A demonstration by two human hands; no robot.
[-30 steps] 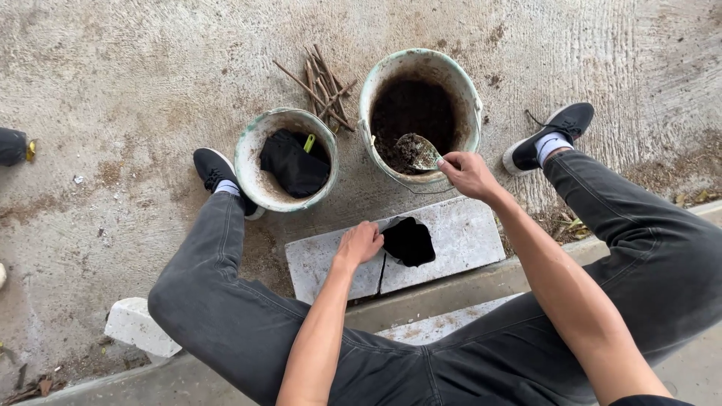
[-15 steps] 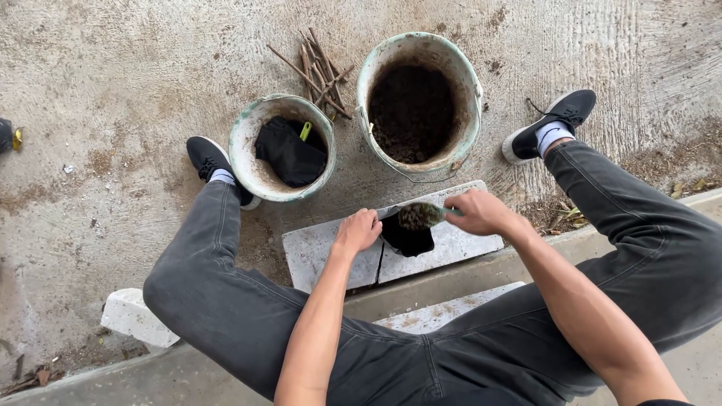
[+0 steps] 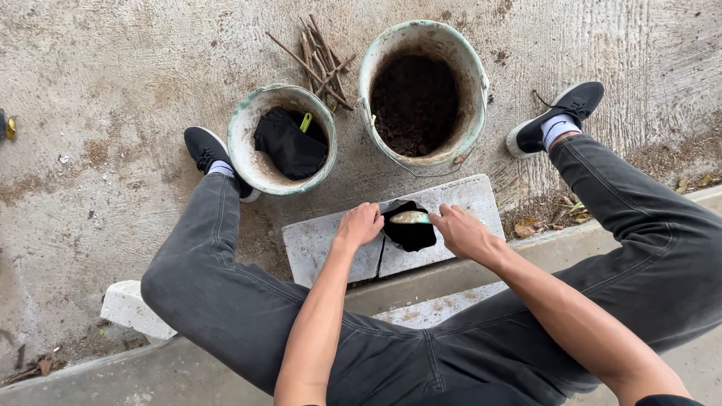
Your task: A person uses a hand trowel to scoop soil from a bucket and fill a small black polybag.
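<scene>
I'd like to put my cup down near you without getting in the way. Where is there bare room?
Bare concrete lies left of the small bucket and the left shoe. The slab's left end, beside the left hand, is also bare. It is crowded where both hands meet at the black bag, the right hand holding the scoop, and between the buckets, where sticks lie by the big bucket.

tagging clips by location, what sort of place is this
Probably an outdoor yard or garden work spot: bare concrete ground, a bucket of soil, a bundle of sticks beside it.

bag [image 3: 410, 234] on slab [image 3: 323, 248], two buckets behind, sticks [image 3: 320, 60] between buckets, soil in right bucket [image 3: 421, 90]
</scene>
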